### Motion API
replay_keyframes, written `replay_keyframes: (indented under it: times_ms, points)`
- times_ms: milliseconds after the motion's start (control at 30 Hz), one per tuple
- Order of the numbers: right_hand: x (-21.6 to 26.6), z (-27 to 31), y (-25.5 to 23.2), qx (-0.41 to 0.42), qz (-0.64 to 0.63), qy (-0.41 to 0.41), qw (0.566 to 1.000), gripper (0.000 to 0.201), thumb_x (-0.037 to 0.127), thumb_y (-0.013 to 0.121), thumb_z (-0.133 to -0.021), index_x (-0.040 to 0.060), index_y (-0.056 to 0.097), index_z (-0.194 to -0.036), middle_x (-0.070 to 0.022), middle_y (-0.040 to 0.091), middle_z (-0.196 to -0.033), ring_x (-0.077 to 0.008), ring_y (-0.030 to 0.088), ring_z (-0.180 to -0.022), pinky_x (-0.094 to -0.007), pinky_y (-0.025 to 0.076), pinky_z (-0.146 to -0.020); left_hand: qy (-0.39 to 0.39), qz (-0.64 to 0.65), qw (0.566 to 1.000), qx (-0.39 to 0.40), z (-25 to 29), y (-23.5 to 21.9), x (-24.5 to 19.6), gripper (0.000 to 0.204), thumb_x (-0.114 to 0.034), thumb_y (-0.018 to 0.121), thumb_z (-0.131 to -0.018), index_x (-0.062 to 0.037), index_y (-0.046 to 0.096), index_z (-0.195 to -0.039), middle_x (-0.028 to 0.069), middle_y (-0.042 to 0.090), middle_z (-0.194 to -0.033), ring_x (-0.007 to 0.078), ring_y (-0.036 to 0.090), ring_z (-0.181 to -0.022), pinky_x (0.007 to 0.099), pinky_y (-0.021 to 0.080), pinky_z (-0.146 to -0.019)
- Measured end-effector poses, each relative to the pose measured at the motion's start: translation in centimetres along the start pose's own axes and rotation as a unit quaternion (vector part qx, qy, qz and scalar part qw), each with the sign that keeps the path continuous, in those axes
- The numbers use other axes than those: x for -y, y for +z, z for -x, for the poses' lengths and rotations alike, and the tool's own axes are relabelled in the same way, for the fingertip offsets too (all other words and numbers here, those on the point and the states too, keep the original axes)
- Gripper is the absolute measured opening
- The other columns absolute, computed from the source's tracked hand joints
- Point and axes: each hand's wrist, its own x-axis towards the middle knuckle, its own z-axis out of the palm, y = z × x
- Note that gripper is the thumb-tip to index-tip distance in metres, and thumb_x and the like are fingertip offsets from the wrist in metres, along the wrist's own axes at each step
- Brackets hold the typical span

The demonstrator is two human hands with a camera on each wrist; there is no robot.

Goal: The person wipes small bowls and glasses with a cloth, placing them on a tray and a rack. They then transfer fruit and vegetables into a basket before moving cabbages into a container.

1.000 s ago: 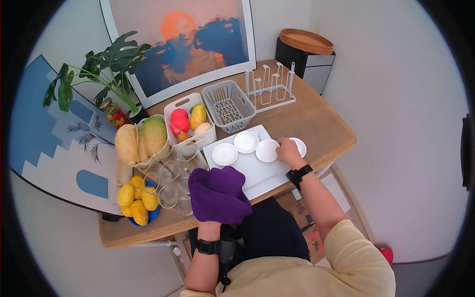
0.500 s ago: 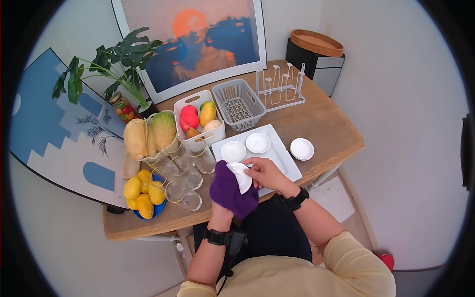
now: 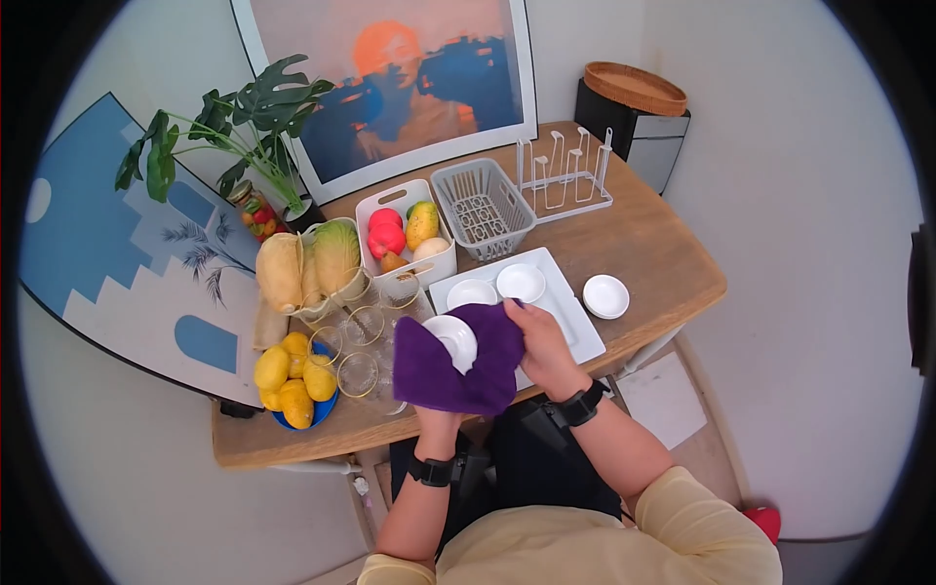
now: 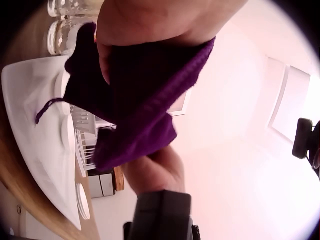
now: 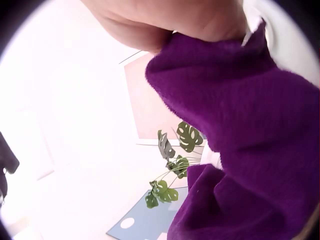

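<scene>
A purple cloth (image 3: 444, 375) is held up between both hands over the table's front edge, with a small white dish (image 3: 454, 341) lying in it. The left hand (image 3: 439, 424) is under the cloth and dish, its fingers mostly covered in the head view; in the left wrist view that hand (image 4: 160, 22) grips the cloth (image 4: 145, 105). At the cloth's right side the right hand (image 3: 546, 351) pinches its edge between thumb and fingers. The right wrist view shows the right hand (image 5: 175, 20) curled over the cloth (image 5: 240, 110).
Behind the cloth, two small dishes (image 3: 521, 283) sit on a white tray (image 3: 575, 327). More small dishes (image 3: 605, 296) are stacked right of it. Glasses (image 3: 358, 374), lemons (image 3: 296, 404), a fruit basket (image 3: 439, 265), a grey basket (image 3: 485, 210) and a white rack (image 3: 575, 207) stand around.
The right hand has brought a dish from the tray into the cloth, let go of it and taken the cloth's edge. The cloth is now spread wider, and another dish has joined those at right.
</scene>
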Motion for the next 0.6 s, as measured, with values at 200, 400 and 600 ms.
replay_keyframes:
  times_ms: [200, 400, 600]
  points:
    - [-1.5, 0.2, 1.3, 0.142, 0.544, -0.349, 0.75, 0.02, 0.011, 0.057, -0.079, -0.0019, 0.062, -0.094, -0.0137, 0.056, -0.106, -0.0248, 0.055, -0.093, -0.0307, 0.044, -0.08, 0.039, -0.199, 0.972, 0.12, 0.2, -0.7, -0.5, 0.042, -0.013, 0.049, -0.09, -0.0027, 0.037, -0.129, 0.0079, 0.048, -0.12, 0.0187, 0.051, -0.105, 0.0293, 0.043, -0.089]
    - [-1.2, 0.8, 1.9, 0.0, 0.655, -0.148, 0.741, 0.02, 0.013, 0.065, -0.076, -0.0015, 0.061, -0.09, -0.0153, 0.062, -0.087, -0.0296, 0.059, -0.076, -0.0338, 0.047, -0.069, 0.14, -0.383, 0.903, 0.138, 0.5, -0.9, 0.0, 0.042, -0.012, 0.053, -0.087, -0.0015, 0.04, -0.124, 0.0095, 0.05, -0.118, 0.019, 0.052, -0.104, 0.029, 0.043, -0.088]
    - [-2.2, 0.2, 0.6, 0.117, 0.512, -0.262, 0.81, 0.02, 0.016, 0.06, -0.081, -0.002, 0.062, -0.089, -0.0229, 0.059, -0.071, -0.0365, 0.059, -0.066, -0.0355, 0.047, -0.058, 0.129, -0.366, 0.905, 0.175, -0.1, -1.0, -1.3, 0.042, -0.011, 0.056, -0.086, -0.0019, 0.041, -0.123, 0.0085, 0.05, -0.116, 0.0162, 0.051, -0.103, 0.0281, 0.043, -0.087]
